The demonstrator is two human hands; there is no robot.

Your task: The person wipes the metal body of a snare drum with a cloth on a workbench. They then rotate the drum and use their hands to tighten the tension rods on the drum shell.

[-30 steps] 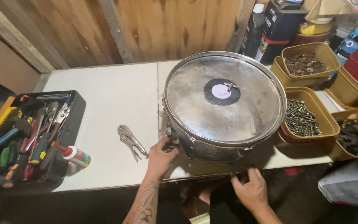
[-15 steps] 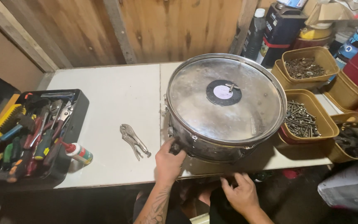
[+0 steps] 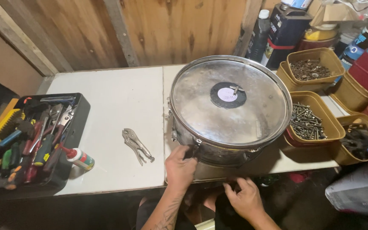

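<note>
A metal snare drum (image 3: 231,115) with a clear head and a black round patch at its centre lies on the white table (image 3: 111,102). My left hand (image 3: 180,167) rests against the drum's near left side, fingers curled on a dark lug or small tool at the shell; what it grips is hidden. My right hand (image 3: 244,199) hovers below the table's front edge, fingers spread, holding nothing that I can see. Locking pliers (image 3: 137,145) lie on the table left of my left hand.
A black toolbox (image 3: 30,145) full of screwdrivers and pliers sits at the left, with a small glue bottle (image 3: 78,158) beside it. Tan tubs of screws and bolts (image 3: 309,121) stand right of the drum. Bottles and cans line the back right against the wooden wall.
My left hand has moved in closer onto the drum's side. My right hand has shifted left under the table edge. The view has come nearer to the drum.
</note>
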